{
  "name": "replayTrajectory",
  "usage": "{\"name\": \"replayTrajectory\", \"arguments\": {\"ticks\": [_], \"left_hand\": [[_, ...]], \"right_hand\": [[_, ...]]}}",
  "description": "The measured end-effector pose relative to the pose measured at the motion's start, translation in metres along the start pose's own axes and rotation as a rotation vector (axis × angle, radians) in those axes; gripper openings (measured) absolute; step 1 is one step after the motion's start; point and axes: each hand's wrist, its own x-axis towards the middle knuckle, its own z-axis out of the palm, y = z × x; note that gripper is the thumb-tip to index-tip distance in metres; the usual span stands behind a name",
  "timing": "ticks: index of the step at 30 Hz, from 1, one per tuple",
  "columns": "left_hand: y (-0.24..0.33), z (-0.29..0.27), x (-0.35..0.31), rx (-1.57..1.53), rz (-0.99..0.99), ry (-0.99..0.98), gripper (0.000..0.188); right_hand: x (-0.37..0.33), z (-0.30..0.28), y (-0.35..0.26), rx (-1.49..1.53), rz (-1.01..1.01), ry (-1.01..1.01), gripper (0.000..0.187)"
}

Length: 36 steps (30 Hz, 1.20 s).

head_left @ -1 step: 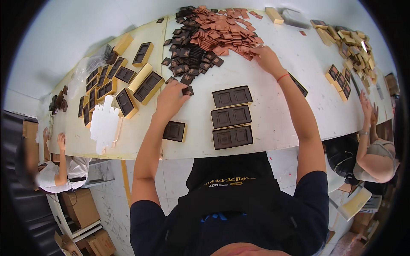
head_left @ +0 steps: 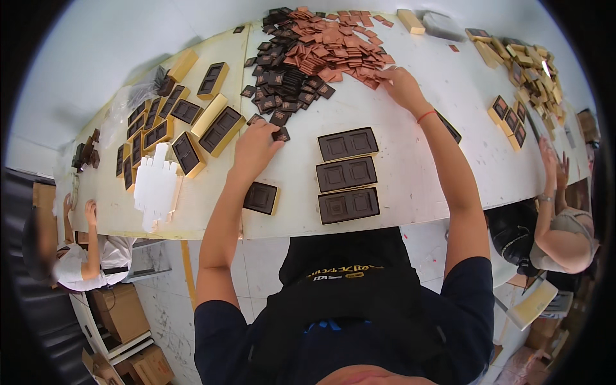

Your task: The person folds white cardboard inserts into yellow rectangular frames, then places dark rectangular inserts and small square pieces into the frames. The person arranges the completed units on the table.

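Reaching to the near edge of a pile of dark brown square packets (head_left: 290, 83), my left hand (head_left: 255, 151) has its fingers curled over a dark packet (head_left: 281, 134). My right hand (head_left: 403, 88), with a red string round its wrist, pinches a copper-coloured square packet at the near right edge of the copper packet pile (head_left: 333, 51). Between my forearms three gold boxes with dark two-well trays (head_left: 348, 174) stand in a column, their wells without packets. Another such box (head_left: 261, 197) lies beside my left forearm, and one (head_left: 449, 127) is partly hidden behind my right forearm.
Several gold boxes with dark trays (head_left: 221, 130) and a stack of white strips (head_left: 156, 186) lie to the left. Gold boxes holding packets (head_left: 507, 120) and a heap of gold boxes (head_left: 532, 74) are at the right. Co-workers sit at both ends of the white table (head_left: 410, 186).
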Motion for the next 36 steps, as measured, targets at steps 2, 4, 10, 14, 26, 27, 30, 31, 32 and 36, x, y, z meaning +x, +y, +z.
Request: {"name": "replayTrajectory", "arguments": {"ticks": [2,4,10,14,26,27,30,31,32,36], "left_hand": [[-0.001,0.003,0.002,0.04,0.043,0.022,0.022],[-0.003,0.007,0.005,0.016,-0.006,0.067,0.019],[-0.005,0.003,0.008,-0.298,-0.131,0.143,0.015],[0.027,-0.007,0.011,-0.683,-0.009,0.078,0.019],[0.059,0.011,0.024,-0.917,-0.092,-0.252,0.028],[0.06,0.011,0.024,-0.92,-0.092,-0.255,0.029],[0.069,0.007,0.023,-0.912,-0.052,-0.237,0.029],[0.072,0.006,0.022,-0.906,-0.031,-0.227,0.029],[0.074,0.007,0.023,-0.967,-0.04,-0.19,0.025],[0.082,0.012,0.029,-1.055,-0.076,-0.042,0.011]], "right_hand": [[-0.012,-0.007,-0.005,0.2,-0.017,0.113,0.021],[-0.028,-0.015,-0.017,0.569,0.065,0.096,0.023],[-0.083,-0.038,-0.065,1.031,0.197,-0.272,0.025],[-0.093,-0.028,-0.074,0.959,0.092,-0.273,0.017],[-0.098,-0.022,-0.092,0.685,-0.083,-0.282,0.022],[-0.1,-0.02,-0.092,0.622,-0.134,-0.219,0.022],[-0.103,-0.016,-0.093,0.451,-0.241,-0.096,0.021],[-0.103,-0.016,-0.091,0.411,-0.247,-0.102,0.02],[-0.102,-0.016,-0.09,0.368,-0.256,-0.105,0.019],[-0.103,-0.018,-0.094,0.302,-0.281,-0.067,0.023]]}}
